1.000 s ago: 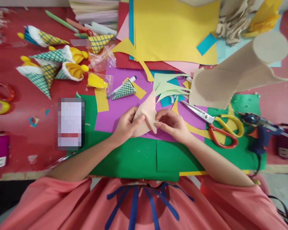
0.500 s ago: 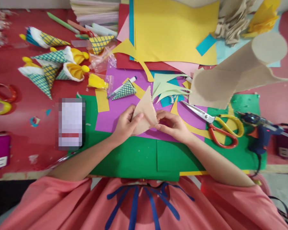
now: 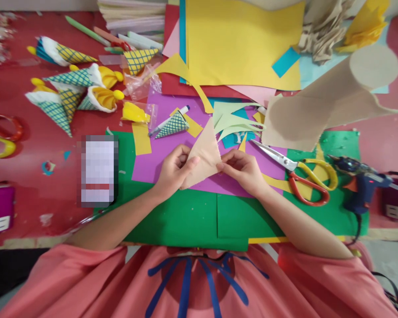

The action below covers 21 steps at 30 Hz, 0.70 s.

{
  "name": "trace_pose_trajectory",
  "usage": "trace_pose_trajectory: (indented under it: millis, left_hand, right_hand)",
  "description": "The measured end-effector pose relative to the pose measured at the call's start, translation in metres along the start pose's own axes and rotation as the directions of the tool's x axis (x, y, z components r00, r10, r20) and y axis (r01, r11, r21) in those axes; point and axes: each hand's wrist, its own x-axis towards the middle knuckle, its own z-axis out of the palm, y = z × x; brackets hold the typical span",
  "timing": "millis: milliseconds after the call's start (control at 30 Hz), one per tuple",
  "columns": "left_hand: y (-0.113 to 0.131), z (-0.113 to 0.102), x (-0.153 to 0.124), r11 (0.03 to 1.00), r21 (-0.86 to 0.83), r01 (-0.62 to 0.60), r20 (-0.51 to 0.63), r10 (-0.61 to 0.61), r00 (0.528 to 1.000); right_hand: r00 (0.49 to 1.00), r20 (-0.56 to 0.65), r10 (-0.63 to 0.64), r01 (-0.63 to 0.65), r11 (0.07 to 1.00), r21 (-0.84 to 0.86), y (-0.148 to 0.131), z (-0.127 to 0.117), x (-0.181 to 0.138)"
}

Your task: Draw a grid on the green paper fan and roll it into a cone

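Observation:
A triangular piece of beige crepe paper (image 3: 204,152) with a zigzag edge is held up between my two hands. My left hand (image 3: 176,172) pinches its left side, thumb on top. At its right corner, the thumb and fingertips of my right hand (image 3: 243,172) grip the edge. Just beyond the paper lies a small green-patterned cone (image 3: 174,124), by a marker (image 3: 187,108). Pale green paper offcuts (image 3: 225,117) lie past the piece, partly behind its tip. Scissors (image 3: 296,170) with a red and a yellow handle rest to the right of my right hand.
A beige crepe paper roll (image 3: 325,97) and a blue glue gun (image 3: 366,185) are at right. Several patterned cones (image 3: 74,77) lie at left, a phone-like blurred object (image 3: 99,172) nearer. Yellow sheets (image 3: 242,44) are stacked at the back; green sheets (image 3: 185,216) lie in front.
My right hand's fingers have closed on the right corner of the beige paper. The paper has opened out wider and flatter, its right edge shifting slightly right.

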Motion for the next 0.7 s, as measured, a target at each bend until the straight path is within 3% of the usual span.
trace_pose_trajectory:
  millis: [200,300,400,600,700]
  left_hand:
    - [0.007,-0.002,0.005,1.0,-0.018,0.002,0.014,-0.002,1.0]
    - [0.011,-0.008,0.009,0.997,-0.026,0.078,0.179,-0.072,0.981]
    - [0.012,-0.013,0.012,0.972,0.099,0.215,0.314,-0.235,0.92]
    - [0.003,-0.014,0.012,0.981,0.087,0.176,0.182,-0.189,0.965]
    - [0.001,-0.011,0.011,0.988,0.049,0.143,0.141,-0.149,0.979]
  right_hand:
    - [1.0,0.006,0.013,-0.013,1.0,0.026,0.0,-0.001,0.0]
    - [0.999,0.024,0.037,-0.038,0.999,0.031,-0.001,0.001,-0.001]
    - [0.998,0.027,0.053,-0.054,0.998,0.035,-0.001,0.002,-0.001]
    - [0.999,-0.023,-0.033,0.035,0.994,0.107,-0.003,-0.001,0.0]
    - [0.999,0.017,-0.051,0.05,0.997,0.057,-0.005,-0.003,0.0]
